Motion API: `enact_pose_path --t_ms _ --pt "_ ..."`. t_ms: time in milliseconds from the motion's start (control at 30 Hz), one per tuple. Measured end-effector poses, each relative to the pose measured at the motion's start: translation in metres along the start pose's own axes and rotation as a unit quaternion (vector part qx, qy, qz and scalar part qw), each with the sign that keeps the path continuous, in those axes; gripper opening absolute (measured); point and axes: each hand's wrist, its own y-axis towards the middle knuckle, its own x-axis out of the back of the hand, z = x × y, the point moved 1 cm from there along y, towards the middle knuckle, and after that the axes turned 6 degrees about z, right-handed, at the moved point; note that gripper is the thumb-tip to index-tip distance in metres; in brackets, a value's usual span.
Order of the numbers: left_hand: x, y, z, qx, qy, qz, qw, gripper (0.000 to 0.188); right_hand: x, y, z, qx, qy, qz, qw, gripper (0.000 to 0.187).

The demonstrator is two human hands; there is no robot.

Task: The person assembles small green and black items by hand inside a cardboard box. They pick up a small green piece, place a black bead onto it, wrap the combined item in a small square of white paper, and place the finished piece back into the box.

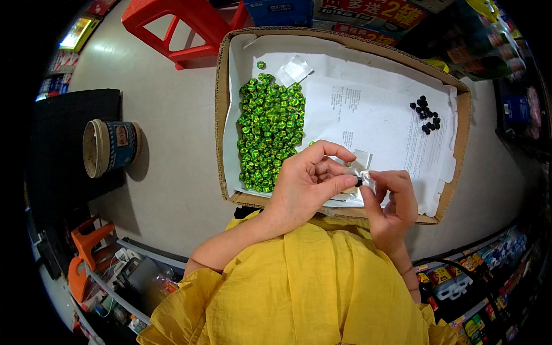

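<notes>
My left hand [310, 179] pinches a small black faceted piece [359, 182] between thumb and fingers, over the near edge of a shallow cardboard box [221, 115]. Close beside it, the thumb and forefinger of my right hand [395, 204] grip a shiny silver wrapper [368, 177] that touches the black piece. Below the fingers lie flat silvery squares [362, 158], partly hidden by my hands. A heap of small green and yellow faceted pieces [270, 126], like dice, fills the box's left side. Several loose black pieces [424, 109] sit at the right.
White printed paper [322, 69] lines the box, with another silvery square [295, 70] near its far edge. A red plastic stool [178, 29] stands beyond to the left. Further left is a bucket [112, 146]. Stacked cartons [362, 17] border the far side; stocked shelves [460, 282] stand near right.
</notes>
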Motion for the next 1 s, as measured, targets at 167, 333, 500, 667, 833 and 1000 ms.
enact_pose_path --t_ms 167,333,500,667,833,1000 --pt "-0.002 0.000 0.000 -0.006 -0.027 0.008 1.000 0.028 -0.002 0.000 -0.002 0.114 -0.137 -0.004 0.984 0.030" --pt "-0.001 0.001 0.001 0.002 -0.041 0.025 0.999 0.028 -0.001 0.000 -0.002 0.094 -0.125 -0.010 0.988 0.028" --pt "0.000 0.001 0.002 -0.008 -0.022 0.027 0.999 0.026 0.001 0.001 -0.004 0.090 -0.120 0.004 0.989 0.030" --pt "0.000 -0.001 -0.004 0.009 -0.024 0.001 1.000 0.027 0.009 -0.004 -0.006 0.069 -0.052 0.040 0.995 0.028" --pt "-0.005 -0.003 -0.010 0.008 -0.033 -0.015 0.999 0.025 0.007 -0.016 -0.014 -0.127 0.284 0.025 0.950 0.014" --pt "-0.009 -0.004 -0.001 -0.013 0.009 -0.042 0.999 0.027 -0.005 -0.016 -0.012 -0.098 0.238 0.017 0.966 0.008"
